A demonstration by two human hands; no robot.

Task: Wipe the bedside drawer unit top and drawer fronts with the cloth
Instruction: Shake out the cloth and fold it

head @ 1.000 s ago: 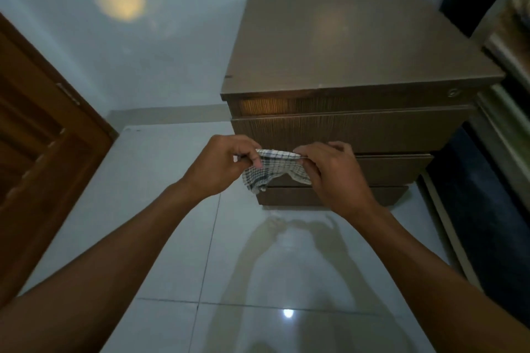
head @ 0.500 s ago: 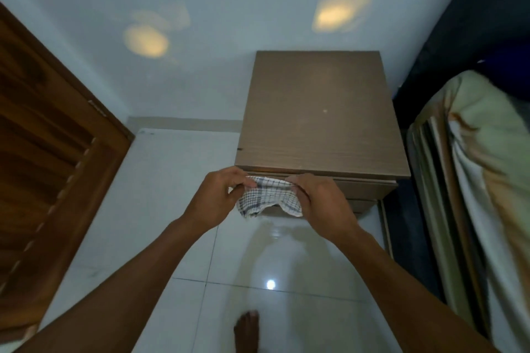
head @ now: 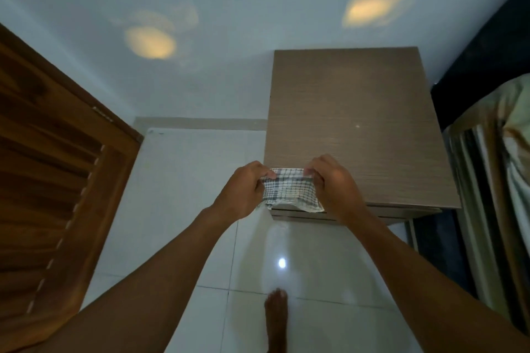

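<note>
The brown bedside drawer unit [head: 352, 112] stands against the white wall, seen from above, its bare top filling the middle right. Only a thin strip of its drawer fronts [head: 372, 214] shows below the front edge. A white cloth with a dark check pattern [head: 289, 190] is stretched flat between my hands over the unit's front left corner. My left hand [head: 243, 192] pinches the cloth's left end and my right hand [head: 334, 186] pinches its right end. The cloth's lower edge hangs past the front edge of the top.
A wooden louvred door [head: 54, 169] stands at the left. A bed with striped bedding [head: 496, 169] lies close on the right of the unit. Glossy white floor tiles [head: 183, 180] spread in front, and a bare foot [head: 276, 321] stands below the unit.
The view has risen from facing the drawer fronts to looking down on the top. Both hands have lifted the cloth up over the front edge and pulled it flatter.
</note>
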